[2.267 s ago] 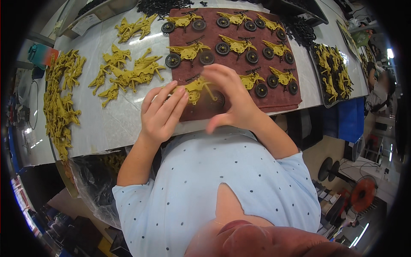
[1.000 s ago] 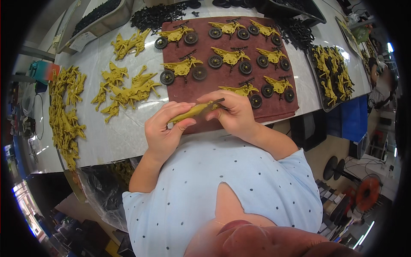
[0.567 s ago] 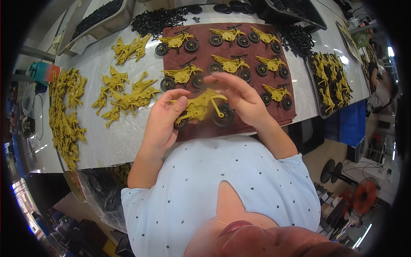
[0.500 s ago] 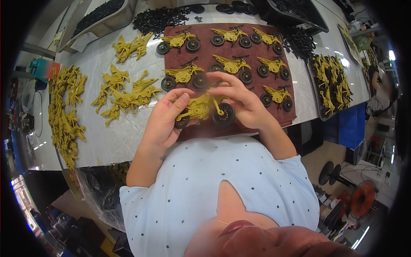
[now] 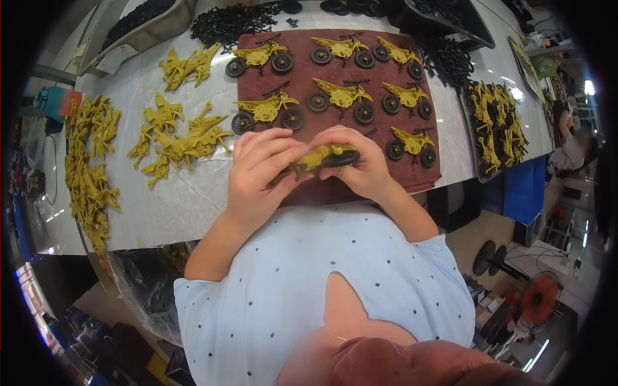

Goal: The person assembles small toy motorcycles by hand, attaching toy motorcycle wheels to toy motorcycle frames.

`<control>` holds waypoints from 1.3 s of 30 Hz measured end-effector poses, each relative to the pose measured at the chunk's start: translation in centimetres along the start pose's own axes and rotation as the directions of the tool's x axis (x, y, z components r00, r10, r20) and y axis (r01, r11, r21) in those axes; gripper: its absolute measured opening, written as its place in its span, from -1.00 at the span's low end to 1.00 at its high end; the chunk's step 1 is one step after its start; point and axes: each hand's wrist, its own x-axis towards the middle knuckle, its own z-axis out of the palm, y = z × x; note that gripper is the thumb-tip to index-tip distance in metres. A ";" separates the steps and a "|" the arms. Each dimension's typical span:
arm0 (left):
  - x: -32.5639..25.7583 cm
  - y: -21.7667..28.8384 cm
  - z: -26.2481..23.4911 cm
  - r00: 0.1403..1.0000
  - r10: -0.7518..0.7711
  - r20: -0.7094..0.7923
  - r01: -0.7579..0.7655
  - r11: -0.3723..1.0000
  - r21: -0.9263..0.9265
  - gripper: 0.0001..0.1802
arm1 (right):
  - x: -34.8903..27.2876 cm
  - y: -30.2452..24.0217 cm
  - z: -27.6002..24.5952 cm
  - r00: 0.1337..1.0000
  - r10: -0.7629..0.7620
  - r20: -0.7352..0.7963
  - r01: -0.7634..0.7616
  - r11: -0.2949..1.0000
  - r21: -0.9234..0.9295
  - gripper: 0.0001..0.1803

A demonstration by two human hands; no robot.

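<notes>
Bench: pale and glossy, spreading beyond both hands and out to either side of them.
Maroon cloth: flat on the bench, beyond and beneath the hands, reaching out past the right one.
Motorcycle rows: seven yellow toys with black wheels in plain view on the cloth, six in two rows beyond the hands, one to the right of the right hand.
Grey bin: well beyond the left hand, off to its left, filled with small black pieces.
Black bin: well beyond the right hand, also with black pieces.
Yellow pile: a long heap of bodies, well to the left of the left hand.
Dark tray: well to the right of the right hand, loaded with yellow and black parts.
Yellow cluster: loose bodies, nearer on the left hand's left.
Left hand: fingers curled over the near-left end of the held toy, gripping it.
Right hand: fingers above, thumb below, gripping the other end.
Held motorcycle: between the two hands, above the cloth, turned nearly edge-on.
Black wheel: on the held toy, at the right hand's fingers.
</notes>
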 end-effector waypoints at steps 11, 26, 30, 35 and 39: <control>0.6 1.2 0.6 0.994 0.106 -0.034 -0.102 0.989 0.111 -0.66 | -0.9 1.0 0.5 0.993 -0.099 -0.069 0.107 0.987 0.118 -0.62; 1.1 2.8 0.7 0.987 0.159 0.027 -0.154 0.875 0.459 -0.59 | -0.5 0.0 -0.4 0.968 -0.226 -0.107 0.190 0.942 -0.276 -0.60; 1.5 2.9 0.6 0.980 0.189 0.068 -0.200 0.884 0.422 -0.58 | -0.5 -0.1 -0.6 0.960 -0.250 -0.124 0.216 0.947 -0.236 -0.64; 1.6 2.8 0.9 0.987 0.156 0.024 -0.158 0.981 0.110 -0.54 | -1.0 -0.3 -0.5 0.950 -0.282 -0.132 0.271 0.958 -0.093 -0.69; 1.5 2.4 1.3 0.971 0.238 0.009 -0.238 0.971 0.019 -0.57 | -1.5 -0.1 -0.4 0.944 -0.282 -0.173 0.282 0.959 -0.028 -0.69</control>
